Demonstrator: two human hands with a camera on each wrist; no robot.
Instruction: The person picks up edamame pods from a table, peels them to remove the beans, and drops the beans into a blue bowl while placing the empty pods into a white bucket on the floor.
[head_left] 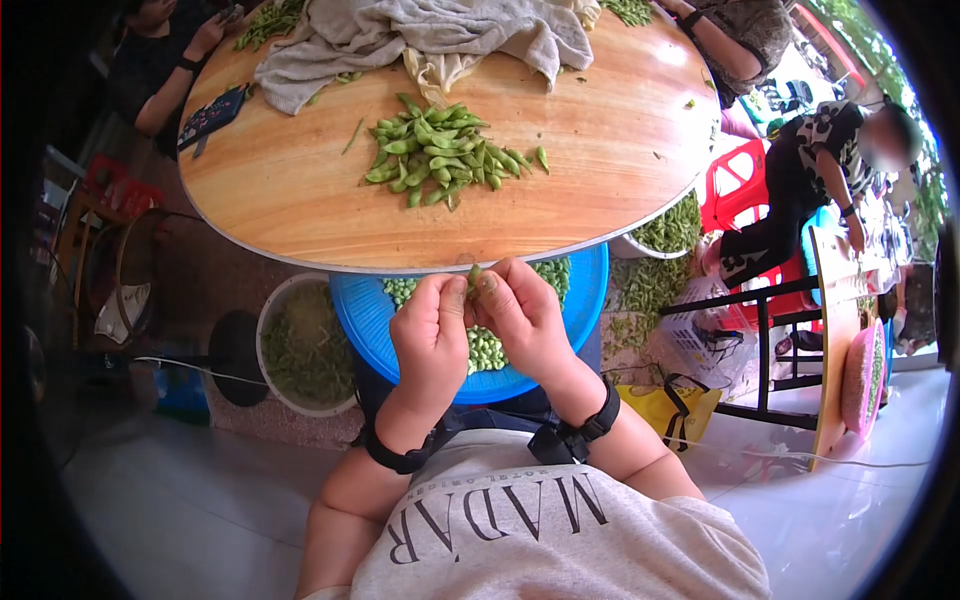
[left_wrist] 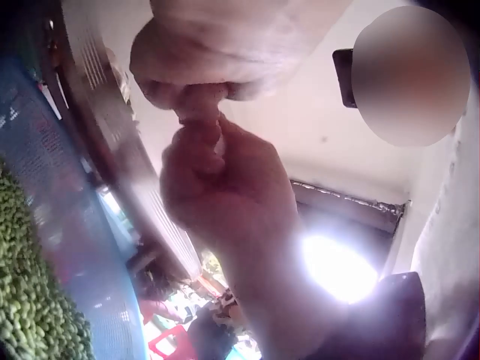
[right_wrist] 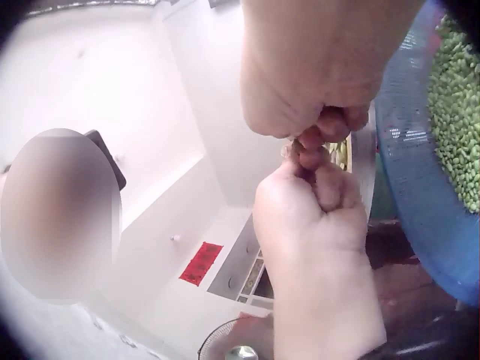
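In the head view a green soybean pod [head_left: 474, 272] is pinched between the fingertips of both hands, over a blue plastic basket. My left hand [head_left: 432, 325] grips it from the left, thumb on top and fingers curled. The right hand [head_left: 522, 315] holds it from the right, its thumb against the pod. Most of the pod is hidden by the fingers. In the right wrist view the fingertips of the two hands meet. Below them the blue basket [head_left: 592, 290] contains shelled green beans [head_left: 487, 352]. A pile of unshelled pods [head_left: 430, 150] lies ahead on the round table.
The wooden table's [head_left: 300, 215] near edge is just beyond my hands. Grey cloth [head_left: 345, 50] lies across its far side. Buckets [head_left: 275, 370] of pods stand on the floor left and right. Other people sit around the table; one person [head_left: 830, 150] is at the right.
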